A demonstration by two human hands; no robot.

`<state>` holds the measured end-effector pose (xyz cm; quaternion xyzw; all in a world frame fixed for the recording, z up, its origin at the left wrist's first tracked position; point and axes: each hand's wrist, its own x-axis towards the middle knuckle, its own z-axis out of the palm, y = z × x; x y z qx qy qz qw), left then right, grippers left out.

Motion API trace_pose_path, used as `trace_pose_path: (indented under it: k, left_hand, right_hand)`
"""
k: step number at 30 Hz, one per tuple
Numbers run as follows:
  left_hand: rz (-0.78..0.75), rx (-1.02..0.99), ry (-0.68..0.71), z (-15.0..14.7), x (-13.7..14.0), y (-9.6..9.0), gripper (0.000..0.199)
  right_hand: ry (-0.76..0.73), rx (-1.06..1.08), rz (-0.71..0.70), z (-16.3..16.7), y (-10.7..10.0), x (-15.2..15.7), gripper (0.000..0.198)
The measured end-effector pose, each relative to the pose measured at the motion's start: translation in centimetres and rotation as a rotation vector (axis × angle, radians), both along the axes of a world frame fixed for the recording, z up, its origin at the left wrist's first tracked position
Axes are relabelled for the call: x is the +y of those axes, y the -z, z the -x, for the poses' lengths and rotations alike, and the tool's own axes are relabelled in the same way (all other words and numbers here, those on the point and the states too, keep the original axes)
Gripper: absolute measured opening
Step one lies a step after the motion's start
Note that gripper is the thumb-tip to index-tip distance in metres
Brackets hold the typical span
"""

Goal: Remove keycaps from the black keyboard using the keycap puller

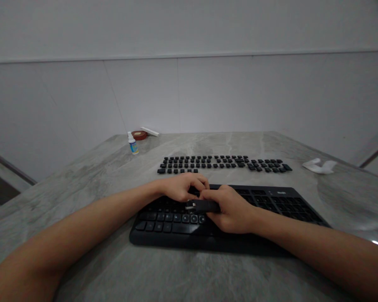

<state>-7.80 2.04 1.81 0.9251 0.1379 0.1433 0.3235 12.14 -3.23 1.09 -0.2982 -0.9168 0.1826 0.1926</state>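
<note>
A black keyboard point(182, 242) lies on the table in front of me, with keycaps in place at its lower left and bare key positions on its right part. My right hand point(232, 209) is closed round a small black tool point(204, 206) with a metal-looking tip that points left, just over the keys. Close beside it, my left hand point(183, 187) is bent down over the upper part of the keyboard, its fingers curled and pinched together near the right thumb. What those fingers hold, if anything, is hidden.
Rows of loose black keycaps point(204, 161) lie behind the keyboard. A crumpled white tissue point(319, 166) rests at the right. At the back left stand a small spray bottle point(132, 144), a reddish round object point(139, 135) and a white strip point(150, 131). A wall point(227, 96) rises behind the table.
</note>
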Motion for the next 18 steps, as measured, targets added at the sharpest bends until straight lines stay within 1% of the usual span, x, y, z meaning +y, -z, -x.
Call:
trace_pose_path:
  k: [6, 10, 13, 18]
  left_hand:
    - [0.018, 0.012, -0.011, 0.03, -0.04, -0.03, 0.01]
    - [0.028, 0.025, -0.024, 0.03, -0.06, -0.09, 0.012]
    - [0.035, 0.034, -0.012, 0.03, -0.16, -0.37, 0.014]
    - [0.071, 0.04, 0.008, 0.05, -0.29, -0.73, 0.023]
  right_hand:
    - [-0.048, 0.011, -0.018, -0.12, 0.05, 0.08, 0.018]
    - [-0.021, 0.012, -0.009, -0.05, -0.04, -0.06, 0.015]
    - [0.026, 0.037, 0.049, 0.07, -0.02, -0.1, 0.014]
    - [0.069, 0.14, 0.198, 0.32, 0.37, 0.15, 0.018]
